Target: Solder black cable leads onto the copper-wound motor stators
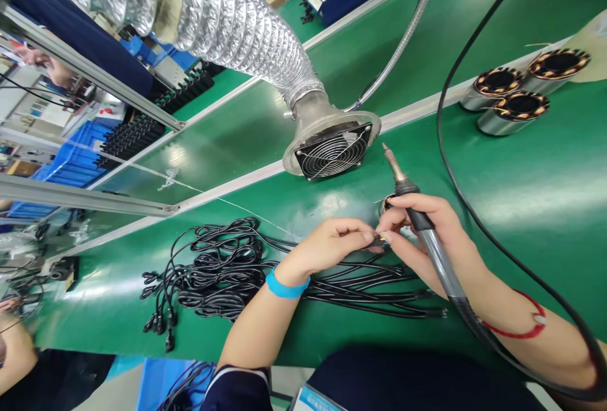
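My left hand (327,245), with a blue band at its wrist, pinches the end of a black cable (375,243). Small coloured wires show at that end. In my right hand (448,224) lies a soldering iron (434,250), its tip pointing up and away from the cable. The thumb and forefinger of this hand also touch the wire ends. Partly hidden behind my fingers is a small round part with copper windings (386,203). Below my hands, several black cables (360,291) lie side by side, their coiled lengths (222,272) heaped to the left.
A fume extractor fan (334,153) on a silver duct (246,25) hangs ahead of my hands. Three wound motor stators (515,110) stand at the right. The iron's black cord (446,139) loops across the right side. Another person's arm (14,348) shows at left.
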`<control>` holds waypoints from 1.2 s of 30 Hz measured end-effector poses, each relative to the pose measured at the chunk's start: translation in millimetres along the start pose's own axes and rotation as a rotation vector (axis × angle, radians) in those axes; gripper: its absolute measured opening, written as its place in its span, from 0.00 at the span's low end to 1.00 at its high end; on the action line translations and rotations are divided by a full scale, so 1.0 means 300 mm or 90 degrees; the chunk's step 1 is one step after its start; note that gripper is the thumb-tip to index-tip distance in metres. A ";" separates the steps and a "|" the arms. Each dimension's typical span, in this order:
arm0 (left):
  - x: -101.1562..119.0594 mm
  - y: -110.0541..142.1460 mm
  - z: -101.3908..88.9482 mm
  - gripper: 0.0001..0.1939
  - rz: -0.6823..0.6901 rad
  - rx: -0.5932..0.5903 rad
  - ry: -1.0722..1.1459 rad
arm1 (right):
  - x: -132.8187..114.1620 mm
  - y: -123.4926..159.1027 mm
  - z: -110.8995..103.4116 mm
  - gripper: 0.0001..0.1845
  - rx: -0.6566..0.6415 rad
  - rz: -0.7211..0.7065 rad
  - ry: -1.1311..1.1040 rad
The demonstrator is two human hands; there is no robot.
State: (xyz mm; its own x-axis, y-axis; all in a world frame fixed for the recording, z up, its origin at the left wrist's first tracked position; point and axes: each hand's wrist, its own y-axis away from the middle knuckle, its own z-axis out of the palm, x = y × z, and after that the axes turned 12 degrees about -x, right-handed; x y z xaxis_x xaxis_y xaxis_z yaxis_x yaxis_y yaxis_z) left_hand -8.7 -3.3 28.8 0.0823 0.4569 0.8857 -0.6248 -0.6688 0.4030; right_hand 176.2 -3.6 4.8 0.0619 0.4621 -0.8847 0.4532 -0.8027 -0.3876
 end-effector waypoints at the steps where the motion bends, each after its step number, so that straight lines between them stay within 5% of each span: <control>1: 0.007 0.001 0.002 0.19 -0.027 -0.026 0.041 | -0.004 -0.001 -0.004 0.14 -0.004 0.000 0.011; 5: 0.031 -0.006 0.014 0.14 -0.044 -0.004 0.047 | 0.006 0.006 -0.021 0.15 -0.037 0.039 0.009; 8: 0.033 -0.039 0.026 0.05 -0.005 0.126 -0.046 | 0.016 0.021 -0.052 0.18 -0.016 0.104 0.034; 12: 0.009 -0.092 0.027 0.06 0.032 0.265 -0.137 | -0.017 0.048 -0.113 0.21 0.034 0.202 0.192; 15: -0.014 -0.110 0.017 0.05 0.069 0.304 -0.185 | -0.046 0.073 -0.130 0.17 0.099 0.134 0.284; 22: -0.034 -0.111 0.002 0.04 0.127 0.325 -0.271 | 0.005 0.126 -0.089 0.13 0.141 -0.057 0.320; 36: -0.044 -0.121 0.000 0.05 0.117 0.323 -0.355 | 0.020 0.146 -0.090 0.09 0.073 -0.025 0.308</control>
State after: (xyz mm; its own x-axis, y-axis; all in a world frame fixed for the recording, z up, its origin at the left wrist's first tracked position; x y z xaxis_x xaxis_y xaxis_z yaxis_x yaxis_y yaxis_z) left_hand 12.9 14.8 2.5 0.4745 0.0407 0.8793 -0.2448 -0.9534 0.1762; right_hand 220.4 -25.7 -10.6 0.4648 0.5930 -0.6575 0.3640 -0.8049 -0.4686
